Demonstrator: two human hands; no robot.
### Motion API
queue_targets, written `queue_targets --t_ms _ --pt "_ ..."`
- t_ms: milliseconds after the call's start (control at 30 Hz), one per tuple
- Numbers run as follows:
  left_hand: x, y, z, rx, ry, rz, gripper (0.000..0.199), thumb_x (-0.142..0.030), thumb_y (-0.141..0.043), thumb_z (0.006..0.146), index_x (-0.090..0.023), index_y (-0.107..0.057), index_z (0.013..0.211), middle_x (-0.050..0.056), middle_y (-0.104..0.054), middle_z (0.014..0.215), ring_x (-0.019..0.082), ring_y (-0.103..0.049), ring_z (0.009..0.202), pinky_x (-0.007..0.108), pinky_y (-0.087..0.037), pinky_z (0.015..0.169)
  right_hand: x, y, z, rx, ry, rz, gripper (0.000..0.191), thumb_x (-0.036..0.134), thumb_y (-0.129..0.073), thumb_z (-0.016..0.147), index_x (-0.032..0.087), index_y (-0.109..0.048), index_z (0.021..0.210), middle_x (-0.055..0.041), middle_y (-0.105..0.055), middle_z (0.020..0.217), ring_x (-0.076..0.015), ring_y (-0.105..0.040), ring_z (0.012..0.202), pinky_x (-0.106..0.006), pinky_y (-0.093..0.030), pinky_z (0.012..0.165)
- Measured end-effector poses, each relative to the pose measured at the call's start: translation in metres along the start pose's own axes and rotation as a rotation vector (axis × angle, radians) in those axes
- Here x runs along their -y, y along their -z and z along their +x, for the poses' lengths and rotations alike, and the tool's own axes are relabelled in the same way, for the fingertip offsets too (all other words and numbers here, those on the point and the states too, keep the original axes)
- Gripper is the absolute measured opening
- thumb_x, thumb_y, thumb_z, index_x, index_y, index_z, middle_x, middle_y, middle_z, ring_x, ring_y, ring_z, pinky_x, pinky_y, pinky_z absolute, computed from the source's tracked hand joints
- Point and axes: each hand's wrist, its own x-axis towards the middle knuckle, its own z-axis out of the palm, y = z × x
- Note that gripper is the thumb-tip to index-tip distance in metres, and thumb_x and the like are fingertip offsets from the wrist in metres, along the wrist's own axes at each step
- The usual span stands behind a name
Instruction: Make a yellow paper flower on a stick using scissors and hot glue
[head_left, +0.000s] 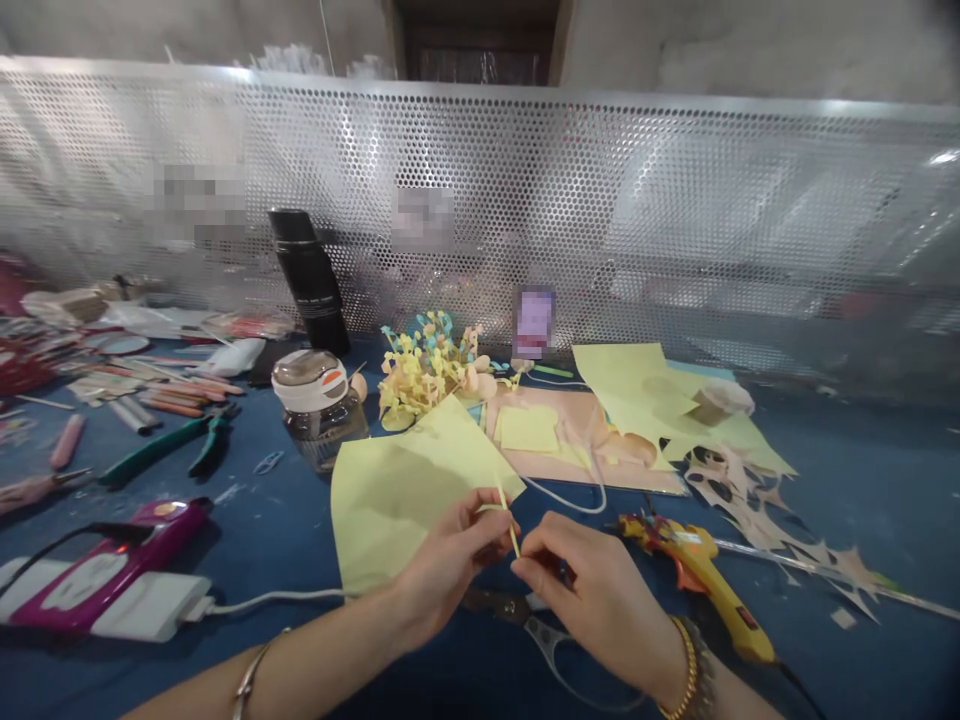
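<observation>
Yellow strip (pixel 513 535) tilts above the table (pixel 855 430), pinched by the left hand (pixel 469 540); I cannot tell if curled fingers of the right hand (pixel 589 575) grip it. Lettering on the black bottle (pixel 309 280) is unreadable from here; some room separates right hand and glue gun (pixel 716 590).

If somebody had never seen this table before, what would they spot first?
Probably the left hand at the front middle, holding a thin yellow strip, with the right hand close by its lower end. Next might come the bright yellow glue gun on the right and the magenta device at lower left. Farther back, a bunch of tiny yellow and blue flowers stands out too.
</observation>
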Motion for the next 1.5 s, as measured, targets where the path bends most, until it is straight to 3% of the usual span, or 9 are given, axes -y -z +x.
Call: queue_targets --t_ms 200,333,633,833,1000,1100,1300,1400,1500 --pt "0.0 0.001 -0.003 0.001 0.053 0.051 0.016 -0.027 -0.068 0.078 -0.02 -0.057 0.087 -0.004 -0.055 0.065 0.01 -0.051 0.065 0.021 -0.039 0.065 -0.012 -0.01 -0.007 0.046 0.041 0.04 0.016 0.03 -0.055 0.09 0.021 -0.057 0.078 0.0011 -0.058 0.071 -0.0125 -0.055 0.065 -0.022 -0.038 0.059" --pt "0.003 0.003 -0.004 0.017 0.089 0.095 0.017 -0.029 -0.068 0.079 -0.021 -0.057 0.09 -0.005 -0.051 0.065 0.01 -0.048 0.061 0.019 -0.037 0.056 -0.015 -0.013 -0.009 0.045 0.101 0.056 0.017 0.029 -0.054 0.091 0.02 -0.058 0.077 0.0003 -0.059 0.072 -0.0126 -0.056 0.066 -0.022 -0.038 0.06" --pt "0.009 0.009 -0.002 0.04 0.119 0.122 0.024 -0.037 -0.066 0.08 -0.021 -0.054 0.094 -0.004 -0.049 0.068 0.008 -0.043 0.056 0.017 -0.035 0.047 -0.019 -0.017 -0.006 -0.099 0.241 0.049 0.025 0.033 -0.051 0.093 0.019 -0.058 0.074 -0.0002 -0.06 0.065 -0.0118 -0.055 0.059 -0.021 -0.037 0.055" --pt "0.008 0.007 -0.003 0.054 0.086 0.127 0.026 -0.037 -0.068 0.079 -0.021 -0.055 0.093 -0.003 -0.051 0.068 0.01 -0.045 0.06 0.017 -0.034 0.048 -0.016 -0.015 -0.005 -0.109 0.253 0.052 0.028 0.036 -0.051 0.093 0.019 -0.058 0.072 0.0 -0.059 0.062 -0.0111 -0.054 0.055 -0.021 -0.037 0.052" --pt "-0.005 0.005 -0.005 0.029 -0.039 0.204 0.02 -0.032 -0.067 0.08 -0.019 -0.057 0.092 -0.002 -0.059 0.072 0.01 -0.051 0.071 0.02 -0.039 0.067 -0.014 -0.011 -0.008 -0.074 0.228 0.066 0.023 0.035 -0.055 0.091 0.02 -0.061 0.075 0.0005 -0.06 0.064 -0.0115 -0.056 0.057 -0.021 -0.038 0.053" --pt "-0.021 0.007 -0.007 -0.009 -0.122 0.28 0.019 -0.033 -0.067 0.08 -0.02 -0.057 0.09 -0.002 -0.061 0.073 0.012 -0.054 0.076 0.023 -0.039 0.074 -0.012 0.004 -0.006 0.002 0.16 0.022 0.012 0.03 -0.056 0.09 0.021 -0.063 0.086 -0.0001 -0.064 0.073 -0.0129 -0.06 0.066 -0.022 -0.042 0.058" --pt "-0.037 0.024 -0.003 -0.07 -0.093 0.414 0.026 -0.038 -0.07 0.074 -0.019 -0.057 0.086 -0.003 -0.059 0.066 0.014 -0.053 0.07 0.026 -0.038 0.068 -0.022 0.034 0.038 0.038 -0.028 -0.141 0.012 0.03 -0.055 0.087 0.025 -0.066 0.092 0.0 -0.07 0.085 -0.0152 -0.064 0.074 -0.026 -0.046 0.067" --pt "-0.03 0.031 0.001 -0.07 -0.076 0.423 0.029 -0.039 -0.071 0.071 -0.019 -0.055 0.084 -0.004 -0.057 0.065 0.013 -0.052 0.066 0.025 -0.037 0.065 -0.036 0.027 0.075 0.077 -0.156 -0.205 0.02 0.032 -0.052 0.087 0.023 -0.066 0.098 -0.0028 -0.071 0.089 -0.0176 -0.065 0.076 -0.028 -0.046 0.066" --pt "-0.021 0.037 0.003 -0.046 -0.099 0.445 0.029 -0.04 -0.071 0.071 -0.019 -0.055 0.084 -0.004 -0.056 0.064 0.013 -0.052 0.065 0.026 -0.037 0.063 -0.051 0.008 0.106 0.096 -0.189 -0.216 0.025 0.035 -0.055 0.083 0.018 -0.069 0.094 -0.0087 -0.072 0.092 -0.023 -0.065 0.084 -0.03 -0.045 0.067"
